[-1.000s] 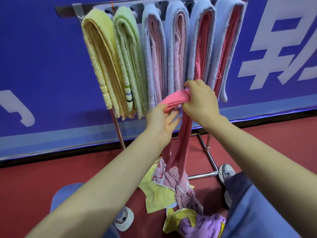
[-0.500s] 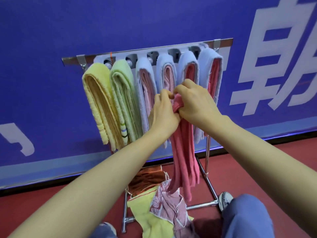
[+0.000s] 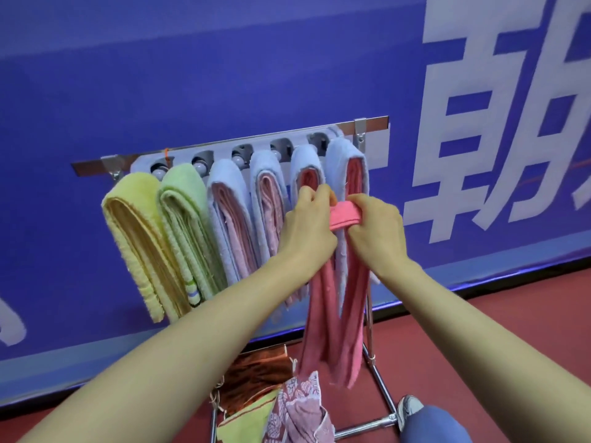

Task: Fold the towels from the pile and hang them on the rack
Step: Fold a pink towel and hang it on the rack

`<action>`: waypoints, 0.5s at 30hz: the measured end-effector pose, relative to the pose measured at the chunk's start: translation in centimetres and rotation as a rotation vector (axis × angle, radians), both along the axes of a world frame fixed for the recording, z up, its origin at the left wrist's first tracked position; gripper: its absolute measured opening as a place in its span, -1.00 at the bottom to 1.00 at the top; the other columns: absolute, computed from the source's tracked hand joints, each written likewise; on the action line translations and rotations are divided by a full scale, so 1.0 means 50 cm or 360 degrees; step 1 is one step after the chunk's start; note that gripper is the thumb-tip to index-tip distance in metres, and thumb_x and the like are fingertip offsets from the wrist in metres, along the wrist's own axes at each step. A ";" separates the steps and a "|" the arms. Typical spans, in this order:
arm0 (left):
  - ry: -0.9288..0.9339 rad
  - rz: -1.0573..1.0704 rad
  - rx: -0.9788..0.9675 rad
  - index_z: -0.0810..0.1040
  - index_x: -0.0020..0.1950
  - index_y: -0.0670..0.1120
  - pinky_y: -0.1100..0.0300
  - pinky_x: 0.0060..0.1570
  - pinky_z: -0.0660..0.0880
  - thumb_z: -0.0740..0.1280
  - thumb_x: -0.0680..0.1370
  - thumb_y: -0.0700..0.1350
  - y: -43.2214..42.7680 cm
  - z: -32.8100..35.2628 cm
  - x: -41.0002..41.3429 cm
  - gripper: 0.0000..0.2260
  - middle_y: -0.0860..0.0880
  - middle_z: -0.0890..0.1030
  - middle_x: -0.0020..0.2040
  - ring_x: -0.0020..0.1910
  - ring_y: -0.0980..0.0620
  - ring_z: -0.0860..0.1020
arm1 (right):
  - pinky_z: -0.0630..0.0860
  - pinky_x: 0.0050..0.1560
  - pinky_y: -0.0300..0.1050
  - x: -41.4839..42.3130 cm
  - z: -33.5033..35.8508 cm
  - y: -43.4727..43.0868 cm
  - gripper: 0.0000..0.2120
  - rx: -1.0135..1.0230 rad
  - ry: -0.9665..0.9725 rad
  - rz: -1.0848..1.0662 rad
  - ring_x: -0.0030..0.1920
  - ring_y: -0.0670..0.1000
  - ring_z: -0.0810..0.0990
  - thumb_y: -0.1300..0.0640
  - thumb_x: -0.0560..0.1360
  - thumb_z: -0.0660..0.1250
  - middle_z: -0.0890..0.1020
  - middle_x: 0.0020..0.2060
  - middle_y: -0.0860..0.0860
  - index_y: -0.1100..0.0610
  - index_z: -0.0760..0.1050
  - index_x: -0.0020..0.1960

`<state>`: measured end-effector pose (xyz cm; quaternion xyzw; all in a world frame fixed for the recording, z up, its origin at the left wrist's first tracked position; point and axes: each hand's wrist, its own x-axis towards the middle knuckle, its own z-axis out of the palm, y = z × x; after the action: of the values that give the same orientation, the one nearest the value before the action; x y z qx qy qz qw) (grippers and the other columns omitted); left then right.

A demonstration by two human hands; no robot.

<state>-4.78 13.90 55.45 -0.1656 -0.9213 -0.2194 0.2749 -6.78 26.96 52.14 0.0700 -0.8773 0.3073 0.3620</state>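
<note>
Six towels [image 3: 230, 219] on rack [image 3: 374, 122]; hands [image 3: 307, 231] [image 3: 377, 231] grip pink towel [image 3: 345, 215].

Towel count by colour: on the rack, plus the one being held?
Yellow towel: 1
Green towel: 1
Blue towels, pink inside: 4
Pink towel, held, not hung: 1
Total: 7

Fingertips of the left hand [image 3: 307, 230] and right hand [image 3: 379, 233] curl out of sight around the pink towel [image 3: 344, 215], while the pile [image 3: 297, 407] below them, seemingly larger, runs off the bottom edge.
</note>
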 end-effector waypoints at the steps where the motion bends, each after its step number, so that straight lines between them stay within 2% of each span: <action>1: -0.0062 0.0017 -0.0106 0.43 0.14 -0.03 -0.05 -0.15 0.45 0.27 0.39 -0.33 0.000 0.002 -0.006 -0.64 -0.09 0.42 0.05 -0.03 -0.26 0.54 | 0.52 -0.19 0.10 -0.009 0.014 0.016 -0.76 0.0092 0.0053 0.0011 -0.14 0.27 0.57 0.24 0.40 0.25 0.65 -0.15 0.09 0.09 0.56 0.03; 4: -0.0020 0.0033 -0.0295 0.43 0.21 -0.05 -0.01 -0.18 0.35 0.26 0.40 -0.34 0.015 0.037 -0.020 -0.59 -0.11 0.44 0.12 0.03 -0.29 0.54 | 0.52 -0.25 0.09 -0.035 0.055 0.058 -0.77 0.0315 0.0249 0.0054 -0.19 0.30 0.57 0.24 0.38 0.26 0.66 -0.21 0.12 0.15 0.58 0.01; 7: 0.0180 0.0111 -0.0373 0.45 0.23 -0.04 0.01 -0.15 0.31 0.29 0.44 -0.29 0.034 0.118 -0.040 -0.62 -0.09 0.48 0.16 0.10 -0.25 0.52 | 0.52 -0.28 0.14 -0.069 0.113 0.093 -0.70 0.0411 0.0461 0.0089 -0.24 0.31 0.57 0.21 0.31 0.16 0.64 -0.24 0.15 0.20 0.56 -0.04; 10: 0.0336 0.0245 -0.0429 0.45 0.23 -0.03 0.00 -0.16 0.33 0.28 0.46 -0.28 0.058 0.194 -0.063 -0.64 -0.08 0.48 0.13 0.00 -0.24 0.52 | 0.53 -0.29 0.13 -0.118 0.182 0.117 -0.75 0.0493 0.0595 0.0032 -0.27 0.30 0.55 0.28 0.31 0.22 0.63 -0.25 0.15 0.20 0.55 -0.04; 12: 0.0336 0.0340 -0.0451 0.45 0.23 -0.03 0.00 -0.17 0.31 0.30 0.48 -0.24 0.074 0.221 -0.079 -0.67 -0.08 0.48 0.11 -0.06 -0.23 0.49 | 0.53 -0.27 0.12 -0.148 0.223 0.123 -0.78 0.0552 0.0613 -0.0016 -0.26 0.29 0.54 0.30 0.33 0.25 0.62 -0.25 0.13 0.20 0.55 -0.05; 15: 0.0285 0.0459 -0.0422 0.46 0.20 -0.04 0.01 -0.17 0.30 0.32 0.49 -0.18 0.088 0.226 -0.115 -0.72 -0.09 0.49 0.08 -0.02 -0.24 0.52 | 0.46 -0.26 0.04 -0.187 0.252 0.123 -0.76 0.0644 0.0487 -0.0003 -0.23 0.25 0.51 0.36 0.34 0.23 0.61 -0.25 0.13 0.21 0.56 -0.05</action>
<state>-10.52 18.28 66.77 -0.0855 -0.9282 -0.0389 0.3599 -16.11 33.10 64.74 0.1858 -0.8560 0.1110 0.4695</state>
